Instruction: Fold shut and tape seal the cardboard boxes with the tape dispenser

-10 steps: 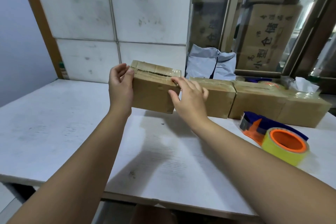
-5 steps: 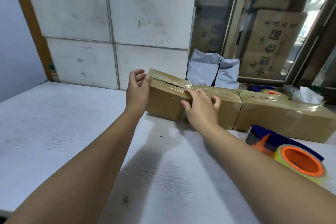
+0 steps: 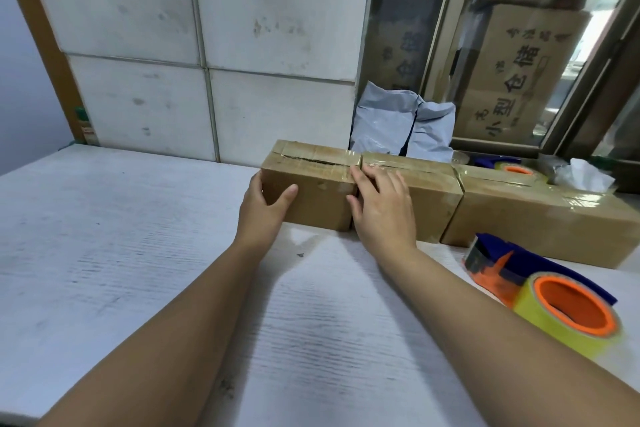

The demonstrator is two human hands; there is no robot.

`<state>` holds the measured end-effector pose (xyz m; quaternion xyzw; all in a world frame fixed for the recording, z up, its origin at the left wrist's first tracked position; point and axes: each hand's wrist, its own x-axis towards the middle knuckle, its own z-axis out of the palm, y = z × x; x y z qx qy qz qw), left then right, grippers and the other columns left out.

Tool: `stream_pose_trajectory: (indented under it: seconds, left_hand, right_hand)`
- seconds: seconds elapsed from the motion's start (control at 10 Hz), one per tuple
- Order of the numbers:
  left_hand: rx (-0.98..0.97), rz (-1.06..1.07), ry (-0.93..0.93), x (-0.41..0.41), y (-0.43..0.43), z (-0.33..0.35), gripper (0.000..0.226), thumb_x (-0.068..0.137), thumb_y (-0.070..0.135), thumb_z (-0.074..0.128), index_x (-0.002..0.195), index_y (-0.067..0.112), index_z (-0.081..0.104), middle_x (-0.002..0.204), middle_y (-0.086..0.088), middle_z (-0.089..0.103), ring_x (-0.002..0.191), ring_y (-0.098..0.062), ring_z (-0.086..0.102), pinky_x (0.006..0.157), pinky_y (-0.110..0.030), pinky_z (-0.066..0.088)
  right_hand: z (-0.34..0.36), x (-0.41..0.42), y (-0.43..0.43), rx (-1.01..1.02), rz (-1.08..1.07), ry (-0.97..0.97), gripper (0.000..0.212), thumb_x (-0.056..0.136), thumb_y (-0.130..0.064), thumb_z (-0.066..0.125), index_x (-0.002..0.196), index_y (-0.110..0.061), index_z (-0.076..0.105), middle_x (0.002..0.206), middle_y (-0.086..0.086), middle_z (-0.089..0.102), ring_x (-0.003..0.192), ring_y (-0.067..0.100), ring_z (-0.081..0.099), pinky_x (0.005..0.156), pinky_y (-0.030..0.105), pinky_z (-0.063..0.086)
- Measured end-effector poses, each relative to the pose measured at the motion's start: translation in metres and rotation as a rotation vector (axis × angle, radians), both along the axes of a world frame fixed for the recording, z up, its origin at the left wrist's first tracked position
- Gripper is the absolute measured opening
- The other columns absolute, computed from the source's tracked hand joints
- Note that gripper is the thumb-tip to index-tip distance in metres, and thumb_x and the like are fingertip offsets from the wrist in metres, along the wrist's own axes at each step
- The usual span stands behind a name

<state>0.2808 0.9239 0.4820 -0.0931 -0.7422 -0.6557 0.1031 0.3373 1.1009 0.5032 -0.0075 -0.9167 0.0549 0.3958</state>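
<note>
A small taped cardboard box (image 3: 318,194) stands on the white table (image 3: 121,236), at the left end of a row of taped boxes. My left hand (image 3: 265,210) holds its left end, thumb across the front face and fingers behind the side. My right hand (image 3: 379,208) lies with straight fingers at the seam between this box and the second box (image 3: 427,191). A third, longer box (image 3: 540,222) continues the row to the right. The tape dispenser (image 3: 540,291), blue and orange with a yellow roll, lies on the table at the right.
A tiled wall (image 3: 207,45) rises just behind the boxes. Grey plastic bags (image 3: 401,125) stand behind the row. A second tape roll (image 3: 512,168) and crumpled tissue (image 3: 581,175) sit at the back right. Large printed cartons (image 3: 512,73) fill the window.
The box was held up and tilted in the air; now it rests flat on the table, butted against the second box. My left thumb has come round to its front face.
</note>
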Motion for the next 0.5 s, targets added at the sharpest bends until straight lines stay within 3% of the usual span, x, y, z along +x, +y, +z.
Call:
stream_pose_trajectory:
  seconds: [0.2,0.3,0.5]
  left_hand:
    - [-0.066,0.016,-0.017,-0.002,-0.002,-0.002,0.06,0.083,0.032,0.071,0.136,0.028,0.042,0.128,0.012,0.056,0.117,-0.008,0.052,0.1,-0.029,0.043]
    - [-0.121,0.045,-0.029,0.0,0.002,-0.001,0.067,0.084,0.03,0.07,0.142,0.024,0.035,0.135,0.006,0.051,0.122,-0.013,0.049,0.099,-0.026,0.04]
    - [-0.21,0.084,-0.045,0.007,0.007,-0.002,0.089,0.078,0.033,0.076,0.147,0.016,0.022,0.145,-0.003,0.041,0.132,-0.02,0.041,0.109,-0.036,0.036]
  right_hand:
    - [0.001,0.001,0.004,0.011,0.022,-0.007,0.045,0.083,-0.015,0.07,0.126,-0.008,0.059,0.126,0.01,0.061,0.119,0.027,0.055,0.11,0.041,0.031]
    - [0.006,0.006,0.005,-0.003,0.034,-0.079,0.046,0.087,-0.011,0.062,0.133,-0.01,0.053,0.136,0.009,0.055,0.128,0.025,0.048,0.114,0.034,0.021]
    - [0.021,0.013,0.007,0.008,0.035,-0.302,0.06,0.095,-0.005,0.037,0.151,-0.019,0.021,0.158,-0.003,0.02,0.146,0.011,0.013,0.116,0.024,-0.002]
